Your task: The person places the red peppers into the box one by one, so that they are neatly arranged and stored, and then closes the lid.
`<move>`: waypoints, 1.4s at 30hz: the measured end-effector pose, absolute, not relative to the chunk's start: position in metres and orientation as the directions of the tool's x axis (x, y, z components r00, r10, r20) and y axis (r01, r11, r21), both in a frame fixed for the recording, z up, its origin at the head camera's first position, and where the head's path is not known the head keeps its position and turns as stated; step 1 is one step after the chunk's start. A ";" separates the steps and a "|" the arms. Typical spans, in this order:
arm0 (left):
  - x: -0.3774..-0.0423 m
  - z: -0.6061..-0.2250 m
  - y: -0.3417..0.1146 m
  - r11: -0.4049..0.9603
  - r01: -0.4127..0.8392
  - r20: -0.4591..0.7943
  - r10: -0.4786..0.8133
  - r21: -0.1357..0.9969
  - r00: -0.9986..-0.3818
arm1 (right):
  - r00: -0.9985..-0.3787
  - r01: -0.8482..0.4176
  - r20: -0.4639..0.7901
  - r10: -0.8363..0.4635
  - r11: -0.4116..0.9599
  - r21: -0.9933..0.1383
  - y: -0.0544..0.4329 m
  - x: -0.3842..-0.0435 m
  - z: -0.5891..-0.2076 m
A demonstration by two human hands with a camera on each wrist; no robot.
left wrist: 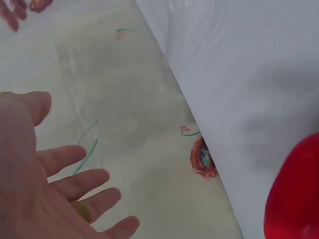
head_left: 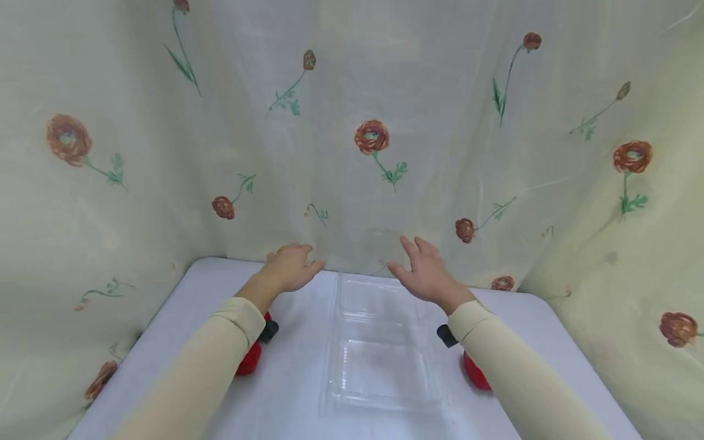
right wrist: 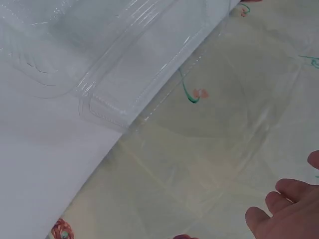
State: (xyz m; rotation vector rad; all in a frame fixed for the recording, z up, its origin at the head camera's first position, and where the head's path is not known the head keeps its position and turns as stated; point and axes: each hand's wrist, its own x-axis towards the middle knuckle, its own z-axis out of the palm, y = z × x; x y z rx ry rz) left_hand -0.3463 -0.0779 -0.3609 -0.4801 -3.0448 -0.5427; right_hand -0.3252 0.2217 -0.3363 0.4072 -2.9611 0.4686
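Both hands reach forward at the table's far edge and hold nothing. My left hand (head_left: pixel 288 266) has its fingers spread, and the left wrist view shows the bare palm and fingers (left wrist: pixel 82 184). Opposite it, my right hand (head_left: pixel 426 272) also has its fingers apart. Between the forearms lies a clear plastic clamshell container (head_left: pixel 379 366), opened flat, its far end near the table's back edge. A glossy red rounded thing (head_left: pixel 250 360) shows beside the left forearm, partly hidden by the sleeve. Another red rounded thing (head_left: pixel 475 373) is partly covered by the right forearm.
The white table (head_left: pixel 297 379) ends just beneath the hands. A pale curtain with printed flowers (head_left: pixel 371 137) hangs behind it and along both sides. Small black pieces (head_left: pixel 268 331) stick out under both wrists.
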 end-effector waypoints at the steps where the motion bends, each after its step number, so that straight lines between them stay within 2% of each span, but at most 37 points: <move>1: -0.346 -0.361 -0.082 0.894 0.302 0.059 0.300 0.332 -0.952 | -0.957 -0.282 0.158 -0.245 0.914 -0.291 0.223 -0.323 -0.336; 8: -0.329 -0.358 -0.129 0.899 0.269 -0.019 0.294 0.345 -0.956 | -0.961 -0.251 0.198 -0.194 0.911 -0.326 0.235 -0.289 -0.338; 17: -0.311 -0.385 -0.179 0.870 0.262 -0.027 0.300 0.418 -0.953 | -0.995 -0.060 0.102 -0.016 0.892 -0.447 0.274 -0.228 -0.346; 25: -0.300 -0.400 -0.184 0.873 0.211 -0.046 0.257 0.440 -0.965 | -0.995 0.077 0.029 0.100 0.890 -0.449 0.294 -0.197 -0.388; 29: -0.298 -0.402 -0.181 0.879 0.218 -0.057 0.266 0.423 -0.962 | -0.986 0.161 -0.045 0.159 0.853 -0.496 0.296 -0.185 -0.414; 34: -0.296 -0.405 -0.185 0.889 0.215 -0.130 0.288 0.406 -0.949 | -0.975 0.220 -0.111 0.191 0.810 -0.544 0.295 -0.180 -0.443; 42: -0.302 -0.416 -0.183 0.867 0.196 -0.218 0.324 0.458 -0.921 | -0.963 0.267 -0.134 0.234 0.756 -0.597 0.290 -0.173 -0.457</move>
